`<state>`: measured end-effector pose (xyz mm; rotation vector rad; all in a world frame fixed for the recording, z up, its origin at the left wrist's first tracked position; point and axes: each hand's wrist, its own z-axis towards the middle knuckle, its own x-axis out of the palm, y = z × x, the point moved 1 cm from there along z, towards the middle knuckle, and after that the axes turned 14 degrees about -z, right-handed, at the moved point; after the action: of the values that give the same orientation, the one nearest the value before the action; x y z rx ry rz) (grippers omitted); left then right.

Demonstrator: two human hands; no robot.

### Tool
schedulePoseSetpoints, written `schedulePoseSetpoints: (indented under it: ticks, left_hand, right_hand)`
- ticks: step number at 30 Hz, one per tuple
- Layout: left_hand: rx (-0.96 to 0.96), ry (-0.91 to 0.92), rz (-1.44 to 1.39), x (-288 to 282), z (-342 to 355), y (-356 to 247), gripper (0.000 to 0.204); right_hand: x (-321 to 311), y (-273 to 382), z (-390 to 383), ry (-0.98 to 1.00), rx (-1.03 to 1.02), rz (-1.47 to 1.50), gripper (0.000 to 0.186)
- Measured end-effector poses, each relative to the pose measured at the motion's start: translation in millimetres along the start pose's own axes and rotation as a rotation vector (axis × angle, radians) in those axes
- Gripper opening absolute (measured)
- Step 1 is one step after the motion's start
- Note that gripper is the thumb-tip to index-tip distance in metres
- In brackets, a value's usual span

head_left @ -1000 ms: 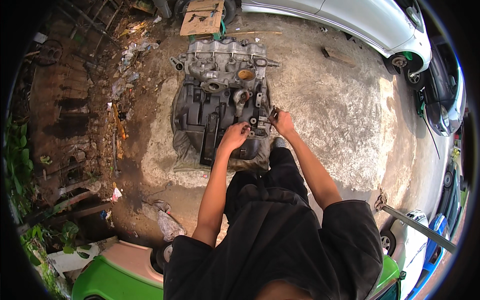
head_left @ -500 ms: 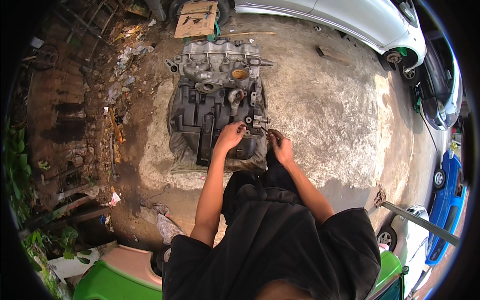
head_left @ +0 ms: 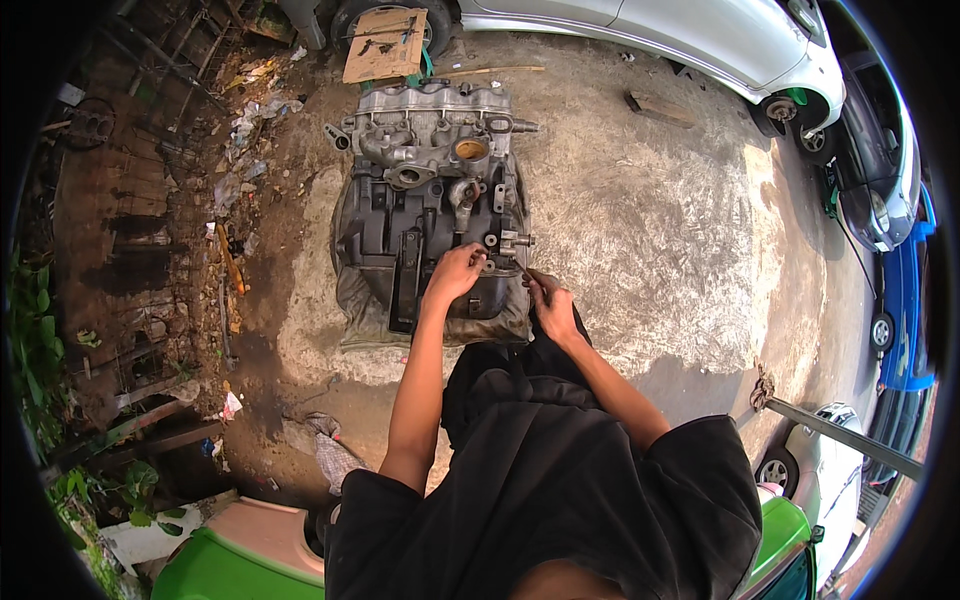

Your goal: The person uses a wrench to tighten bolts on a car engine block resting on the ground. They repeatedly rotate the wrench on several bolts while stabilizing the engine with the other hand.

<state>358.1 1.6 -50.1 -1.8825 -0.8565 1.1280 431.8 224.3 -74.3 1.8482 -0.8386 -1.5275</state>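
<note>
Engine (head_left: 430, 205) on cloth (head_left: 500, 329), cardboard (head_left: 387, 64) behind it, litter (head_left: 248, 125) to its left, wood block (head_left: 662, 109) back right

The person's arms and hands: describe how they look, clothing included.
The left hand and right hand are bare, without gloves. The forearms are uncovered too, with no watch or bracelet visible. Loose black short sleeves, part of a plain black shirt, end around the elbows.

The right hand (head_left: 553, 306) has drawn back from the metal fitting's (head_left: 514, 243) right end to a nearer spot, and a slim rod (head_left: 523, 267) now shows in its grip. At right, a blue car (head_left: 907, 300) has moved farther along.
</note>
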Motion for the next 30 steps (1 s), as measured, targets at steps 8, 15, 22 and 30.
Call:
schedulePoseSetpoints:
  ticks: [8, 15, 22, 30]
  left_hand:
    - [-0.037, -0.027, 0.007, 0.6, 0.4, -2.1, 0.025]
    - [0.001, -0.03, -0.001, 1.1, 0.8, 0.8, 0.025]
    - [-0.052, -0.028, -0.014, 2.3, 1.3, 2.6, 0.025]
    - [-0.065, 0.002, 0.005, 0.8, 3.1, 2.9, 0.028]
  right_hand:
    - [-0.3, 12.2, -6.1, 0.014, -0.052, -0.024, 0.036]
    - [3.2, 15.7, -11.0, 0.037, -0.111, -0.049, 0.038]
    - [7.3, 10.4, -12.2, 0.041, -0.167, -0.116, 0.038]
    - [17.9, 14.1, -9.3, -0.025, -0.213, -0.13, 0.04]
